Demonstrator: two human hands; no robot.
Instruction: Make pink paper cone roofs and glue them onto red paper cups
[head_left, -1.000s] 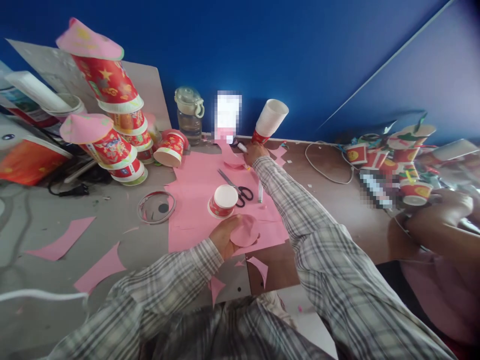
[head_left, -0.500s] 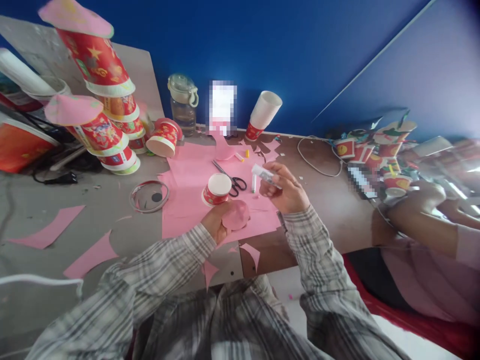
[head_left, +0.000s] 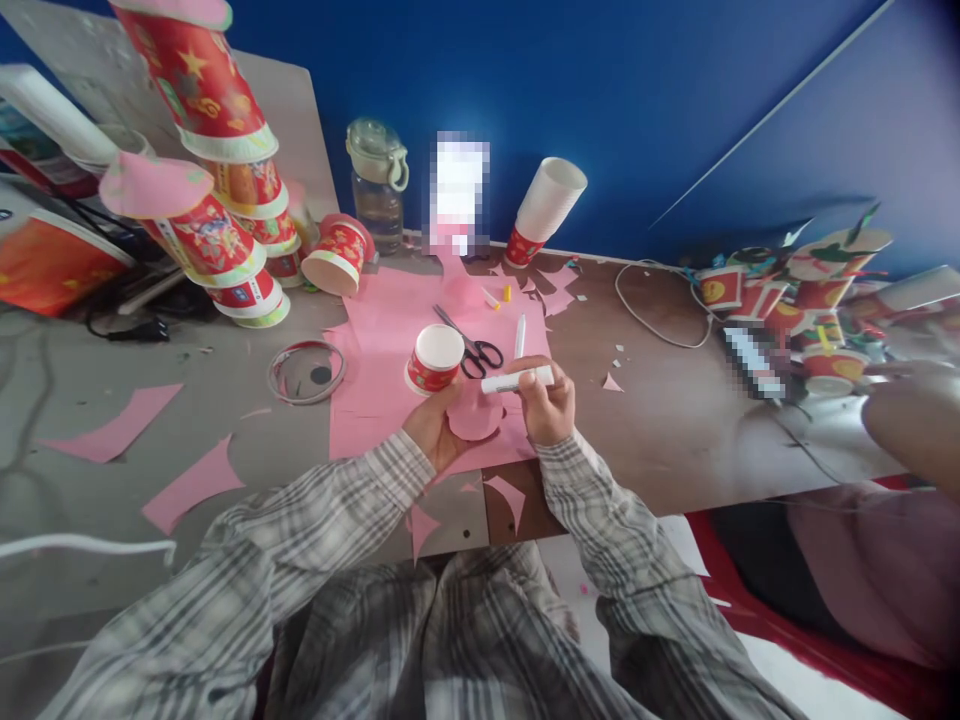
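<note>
My left hand [head_left: 436, 430] is closed on the edge of a small pink paper cone [head_left: 474, 418], held low over the pink paper sheet [head_left: 375, 400]. In my right hand [head_left: 546, 402] is a white tube [head_left: 499, 383], about finger-thick, lying level just above the cone. Whether it is a glue stick or a marker I cannot tell. Beside my left fingers stands a red paper cup piece [head_left: 433, 375] with a white top. Black-handled scissors [head_left: 480, 357] lie behind it, and a slim white pen [head_left: 520, 336] is on the sheet beyond my right hand.
Stacked red cups [head_left: 232, 230] with pink cone tops rise at the left. A water bottle [head_left: 376, 190], a bright blurred screen [head_left: 459, 190] and nested white cups [head_left: 551, 205] line the back. Tape roll [head_left: 306, 373] and paper scraps [head_left: 199, 485] lie left. A co-worker's arm [head_left: 915, 415] reaches in at right.
My right hand has come down and left, bringing the white tube from beyond the cone to just over it. The cone has tilted in my left hand. The head view has shifted slightly.
</note>
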